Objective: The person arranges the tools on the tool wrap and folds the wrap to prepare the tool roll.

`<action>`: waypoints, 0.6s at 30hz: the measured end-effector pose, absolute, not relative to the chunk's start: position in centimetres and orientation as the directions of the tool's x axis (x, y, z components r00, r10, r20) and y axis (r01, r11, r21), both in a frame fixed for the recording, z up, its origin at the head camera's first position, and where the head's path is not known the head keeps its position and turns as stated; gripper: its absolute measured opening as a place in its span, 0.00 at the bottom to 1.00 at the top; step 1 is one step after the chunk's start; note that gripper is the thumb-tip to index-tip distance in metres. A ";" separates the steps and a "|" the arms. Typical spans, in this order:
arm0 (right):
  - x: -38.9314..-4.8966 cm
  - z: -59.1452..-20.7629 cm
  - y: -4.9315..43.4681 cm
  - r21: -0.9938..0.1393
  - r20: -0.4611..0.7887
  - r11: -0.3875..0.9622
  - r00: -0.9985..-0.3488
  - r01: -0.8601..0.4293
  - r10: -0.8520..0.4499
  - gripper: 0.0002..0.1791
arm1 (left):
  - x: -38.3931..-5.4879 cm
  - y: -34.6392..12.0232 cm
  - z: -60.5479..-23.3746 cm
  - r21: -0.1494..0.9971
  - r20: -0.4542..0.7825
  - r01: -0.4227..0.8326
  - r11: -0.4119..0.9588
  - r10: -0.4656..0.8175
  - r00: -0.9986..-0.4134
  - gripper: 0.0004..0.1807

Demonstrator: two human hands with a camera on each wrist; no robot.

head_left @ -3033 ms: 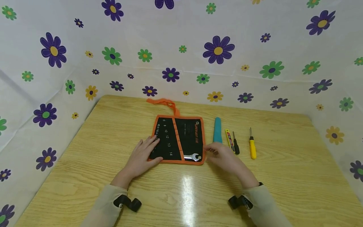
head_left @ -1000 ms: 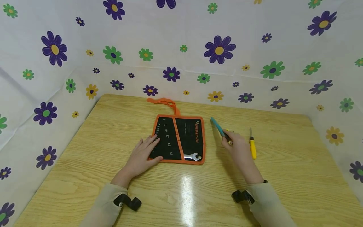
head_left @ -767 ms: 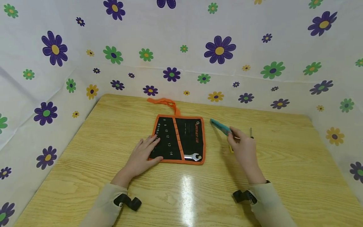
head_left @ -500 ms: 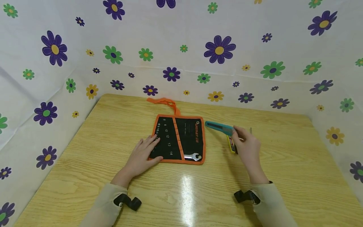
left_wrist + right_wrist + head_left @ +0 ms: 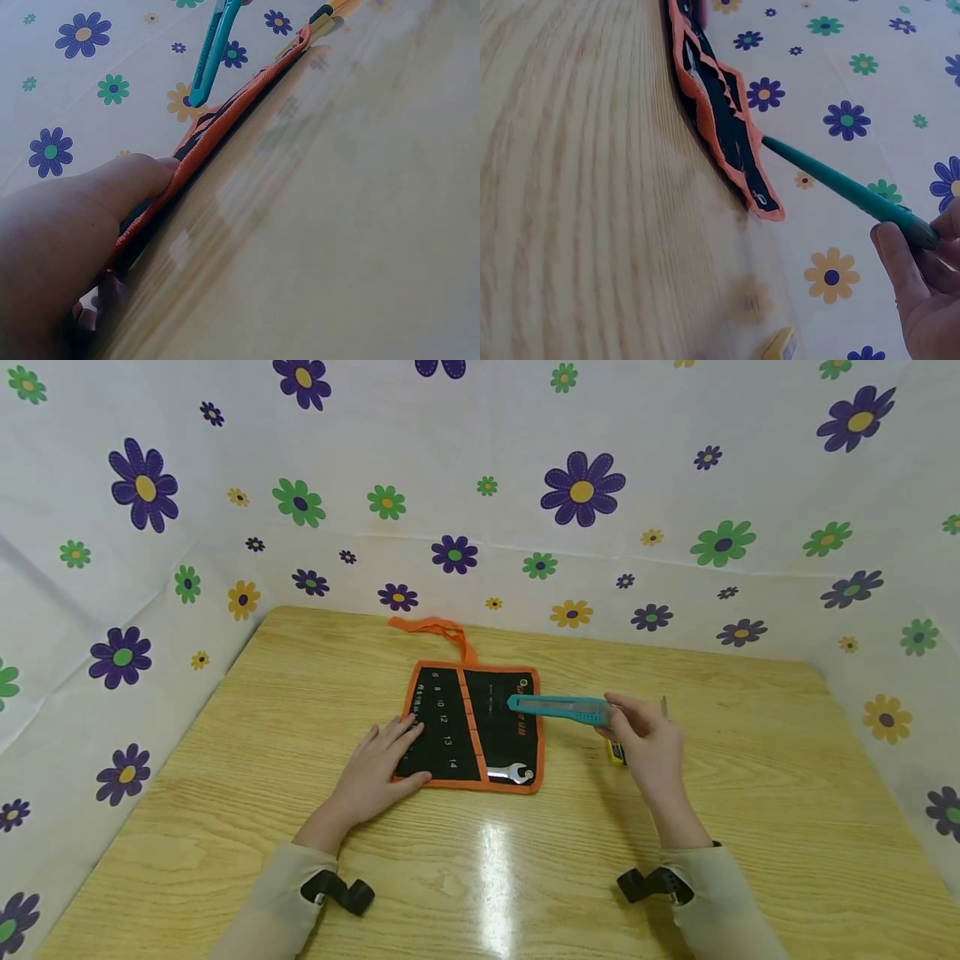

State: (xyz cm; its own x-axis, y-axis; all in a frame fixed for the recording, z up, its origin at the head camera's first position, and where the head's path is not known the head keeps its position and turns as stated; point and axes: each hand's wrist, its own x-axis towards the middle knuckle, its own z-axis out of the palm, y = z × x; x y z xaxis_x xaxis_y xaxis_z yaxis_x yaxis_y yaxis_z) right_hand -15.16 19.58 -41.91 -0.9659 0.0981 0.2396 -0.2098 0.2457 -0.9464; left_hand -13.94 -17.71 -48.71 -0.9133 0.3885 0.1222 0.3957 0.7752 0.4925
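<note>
Currently, the right hand (image 5: 648, 739) is pinching one end of a teal utility knife (image 5: 562, 710) between thumb and fingers, the other end hovering over the right part of a black, orange-edged tool pouch (image 5: 491, 739). The left hand (image 5: 378, 777) is resting with fingers slightly spread on the pouch's near left part. The pouch is lying on the counter (image 5: 420, 877) and holding a wrench (image 5: 510, 773) in its nearest pocket, open end showing; a yellow packet (image 5: 617, 752) is lying partly hidden by the right hand

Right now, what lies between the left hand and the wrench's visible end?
The pouch: black fabric, then an orange strip, as the head view shows.
</note>
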 end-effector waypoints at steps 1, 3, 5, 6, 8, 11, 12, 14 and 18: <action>-15.1 -42.0 19.5 -0.952 0.227 0.228 -0.970 -0.203 0.084 0.16 | -13.9 -17.7 -48.7 0.492 0.122 0.396 0.775 0.390 -0.913 0.42; -15.0 -42.0 19.4 -0.960 0.205 0.207 -0.977 -0.190 0.053 0.16 | -14.0 -17.7 -48.7 0.493 0.122 0.396 0.775 0.389 -0.913 0.42; -15.0 -42.1 19.3 -0.964 0.189 0.194 -0.982 -0.182 0.021 0.17 | -14.0 -17.7 -48.8 0.493 0.126 0.397 0.774 0.388 -0.913 0.42; -15.1 -42.2 19.3 -0.965 0.187 0.188 -0.982 -0.183 0.006 0.17 | -14.0 -17.7 -48.8 0.493 0.133 0.402 0.772 0.389 -0.911 0.42; -15.1 -42.3 19.2 -0.967 0.180 0.178 -0.983 -0.180 -0.016 0.17 | -13.9 -17.7 -48.7 0.490 0.145 0.409 0.769 0.391 -0.909 0.42; -15.1 -42.5 19.2 -0.969 0.172 0.174 -0.984 -0.178 -0.045 0.17 | -13.9 -17.6 -48.7 0.487 0.162 0.420 0.766 0.393 -0.905 0.42; -15.1 -42.6 19.1 -0.968 0.169 0.176 -0.984 -0.176 -0.054 0.17 | -13.9 -17.6 -48.7 0.486 0.163 0.421 0.765 0.394 -0.904 0.43; -15.1 -42.6 19.0 -0.969 0.158 0.181 -0.985 -0.168 -0.068 0.17 | -13.9 -17.7 -48.6 0.486 0.156 0.416 0.769 0.392 -0.907 0.43; -15.2 -42.8 18.8 -0.968 0.154 0.187 -0.984 -0.169 -0.093 0.16 | -13.8 -17.6 -48.4 0.484 0.137 0.405 0.775 0.391 -0.910 0.43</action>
State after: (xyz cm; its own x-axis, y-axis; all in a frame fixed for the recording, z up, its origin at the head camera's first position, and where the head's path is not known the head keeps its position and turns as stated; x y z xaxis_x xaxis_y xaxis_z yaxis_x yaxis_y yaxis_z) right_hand -15.15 18.85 -42.81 -0.9837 -0.0929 0.1537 -0.1688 0.1865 -0.9678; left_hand -13.80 -17.65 -48.45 -0.9103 0.3906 0.1369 0.4055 0.7754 0.4841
